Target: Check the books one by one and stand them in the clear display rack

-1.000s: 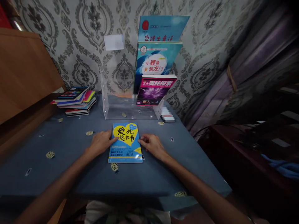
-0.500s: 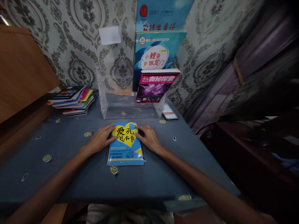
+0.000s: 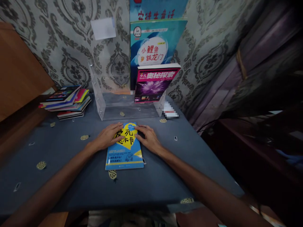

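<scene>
A blue book (image 3: pixel 125 157) with a yellow heart and black Chinese characters lies flat on the table, cover up. My left hand (image 3: pixel 110 135) rests over its upper left part, fingers stretched across the cover and hiding some of the title. At the upper right edge is my right hand (image 3: pixel 148 137), thumb touching the cover and the other fingers extended along the top corner. Neither hand lifts the book. Behind it stands a clear acrylic rack (image 3: pixel 100 105). Its right side bears a purple-pink book (image 3: pixel 152 86), a teal book (image 3: pixel 151 34) and a blue book (image 3: pixel 158 8) in rising tiers.
A stack of several books (image 3: pixel 66 102) sits at the back left of the blue-grey tablecloth (image 3: pixel 78 186). A white label (image 3: pixel 103 28) is on the rack's upper left. Right of the rack lies a pixelated item (image 3: pixel 170 110). A purple curtain (image 3: pixel 220 75) hangs at the right.
My left hand has slid rightward over the cover and now hides more of the title. The right hand keeps to the book's right edge. The whole view has shifted slightly.
</scene>
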`<action>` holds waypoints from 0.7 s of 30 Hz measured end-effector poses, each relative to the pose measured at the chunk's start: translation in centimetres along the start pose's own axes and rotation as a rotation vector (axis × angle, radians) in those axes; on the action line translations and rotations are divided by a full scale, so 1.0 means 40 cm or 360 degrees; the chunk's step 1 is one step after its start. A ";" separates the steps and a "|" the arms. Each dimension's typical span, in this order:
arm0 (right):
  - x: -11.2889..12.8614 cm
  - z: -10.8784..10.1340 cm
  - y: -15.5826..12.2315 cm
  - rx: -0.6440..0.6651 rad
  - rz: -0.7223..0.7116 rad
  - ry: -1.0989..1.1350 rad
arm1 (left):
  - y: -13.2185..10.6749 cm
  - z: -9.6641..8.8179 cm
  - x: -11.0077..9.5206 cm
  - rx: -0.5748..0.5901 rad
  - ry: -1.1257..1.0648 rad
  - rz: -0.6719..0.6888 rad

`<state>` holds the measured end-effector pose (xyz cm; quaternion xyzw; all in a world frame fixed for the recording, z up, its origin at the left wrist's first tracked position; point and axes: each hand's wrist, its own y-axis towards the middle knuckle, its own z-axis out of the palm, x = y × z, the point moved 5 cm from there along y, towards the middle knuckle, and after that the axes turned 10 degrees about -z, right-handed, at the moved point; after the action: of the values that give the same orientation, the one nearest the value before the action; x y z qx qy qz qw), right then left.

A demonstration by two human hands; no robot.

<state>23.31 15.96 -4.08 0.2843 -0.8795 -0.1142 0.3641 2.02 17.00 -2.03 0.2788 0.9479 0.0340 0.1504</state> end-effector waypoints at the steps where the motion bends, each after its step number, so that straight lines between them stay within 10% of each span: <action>1: -0.002 0.000 -0.001 -0.0008 0.0007 0.0005 | 0.011 0.005 -0.006 0.0010 -0.0010 0.0019; 21: 0.023 -0.015 0.002 0.0037 -0.0061 -0.0075 | 0.108 0.048 -0.065 0.0085 -0.0057 0.0180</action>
<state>23.17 15.50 -3.11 0.3027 -0.8835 -0.1177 0.3375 6.90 19.19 -2.53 0.3364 0.9283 0.0122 0.1576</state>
